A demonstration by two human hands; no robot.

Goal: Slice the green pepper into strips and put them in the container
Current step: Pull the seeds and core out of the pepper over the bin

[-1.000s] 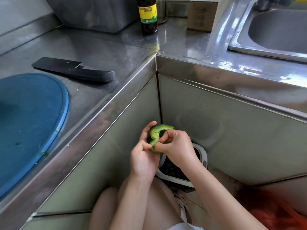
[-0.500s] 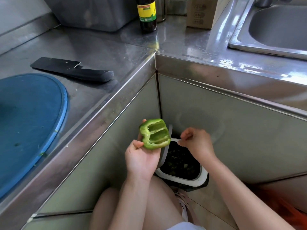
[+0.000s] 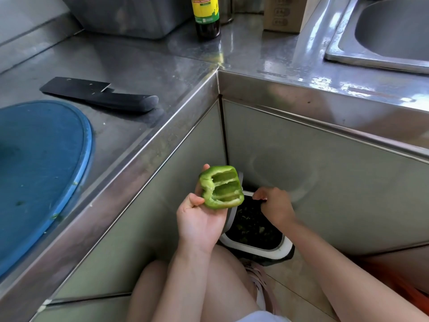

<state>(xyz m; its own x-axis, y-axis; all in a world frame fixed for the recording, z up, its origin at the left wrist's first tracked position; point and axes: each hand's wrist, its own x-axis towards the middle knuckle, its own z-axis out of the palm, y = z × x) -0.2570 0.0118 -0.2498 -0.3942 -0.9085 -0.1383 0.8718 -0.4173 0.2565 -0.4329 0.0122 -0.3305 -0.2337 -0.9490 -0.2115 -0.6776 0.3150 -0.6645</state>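
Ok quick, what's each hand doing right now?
Left hand: holding the pepper.
Right hand: fingers curled over the bin; can't tell if it holds anything.

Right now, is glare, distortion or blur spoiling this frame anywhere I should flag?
Head view: daylight glares off the steel counter beside the sink; wide-angle stretch distorts the blue cutting board at left; the green pepper half in the left hand is sharp and evenly lit; the waste bin interior is dark, contents hard to read.
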